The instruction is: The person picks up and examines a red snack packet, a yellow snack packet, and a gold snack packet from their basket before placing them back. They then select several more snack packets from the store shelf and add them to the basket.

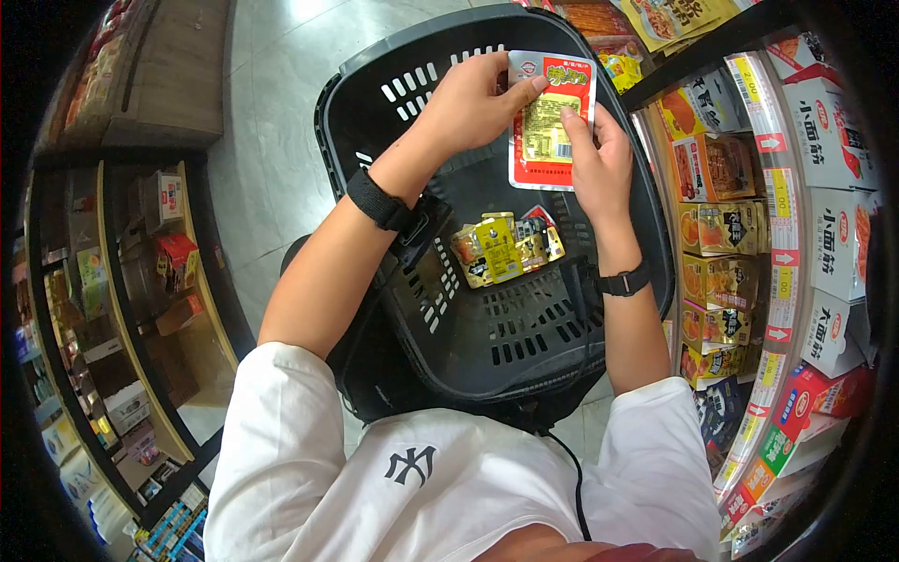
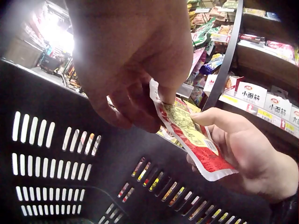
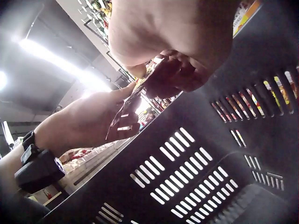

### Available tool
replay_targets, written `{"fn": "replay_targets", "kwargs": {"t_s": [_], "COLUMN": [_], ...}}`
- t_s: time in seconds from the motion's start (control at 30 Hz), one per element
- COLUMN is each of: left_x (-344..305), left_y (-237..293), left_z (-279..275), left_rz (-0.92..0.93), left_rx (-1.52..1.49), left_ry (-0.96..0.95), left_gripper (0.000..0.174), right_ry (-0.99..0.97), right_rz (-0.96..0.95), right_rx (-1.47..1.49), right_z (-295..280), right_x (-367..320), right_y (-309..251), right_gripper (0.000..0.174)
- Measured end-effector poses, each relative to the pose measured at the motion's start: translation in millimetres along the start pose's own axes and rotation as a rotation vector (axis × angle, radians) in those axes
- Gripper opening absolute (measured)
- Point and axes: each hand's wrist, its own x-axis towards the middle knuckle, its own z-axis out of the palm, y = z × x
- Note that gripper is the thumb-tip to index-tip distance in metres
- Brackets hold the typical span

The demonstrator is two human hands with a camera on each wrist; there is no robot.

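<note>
- Wearing a white short-sleeved T-shirt (image 1: 309,478), nearest the head camera, with a dark interlocking-letter logo on the chest and a black cord (image 1: 573,468) hanging down the front.
- Holding up a flat, rectangular red snack packet (image 1: 545,134) in both hands, above the far right part of a black plastic shopping basket (image 1: 459,372), with a yellow printed panel and a barcode turned upward.
- Pinching the upper left edge of the packet with the left hand (image 1: 476,101), thumb across the front, other fingers behind.
- Gripping the right edge with the right hand (image 1: 604,173), thumb on the front face, remaining fingers behind.
- Wearing a black strap (image 1: 373,199) on the left wrist and a black band (image 1: 626,281) on the right.
- Looking down into the basket at a loose pile of yellow and gold packets (image 1: 501,248), well below the red one.
- Standing on grey floor tiles (image 1: 267,122), between dark shelving (image 1: 192,440) on the left and, on the right, gold packets (image 1: 726,281), price labels (image 1: 785,281) and white boxes (image 1: 833,229) with Chinese lettering.
</note>
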Motion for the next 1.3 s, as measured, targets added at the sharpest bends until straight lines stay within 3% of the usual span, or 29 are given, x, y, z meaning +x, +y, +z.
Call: {"fn": "replay_targets", "kwargs": {"t_s": [0.57,1.3], "left_x": [-3,-2], "left_y": [7,-7], "left_z": [-2,4], "left_rz": [-0.029,-0.058], "left_rx": [0.019,0.048], "left_ry": [0.02,-0.038], "left_gripper": [0.044,0.03], "right_ry": [-0.009,-0.03], "right_rz": [0.011,0.101], "right_rx": [0.021,-0.184], "right_z": [0,-3], "right_x": [1,3], "right_y": [5,21], "right_gripper": [0.028,0.031]}}
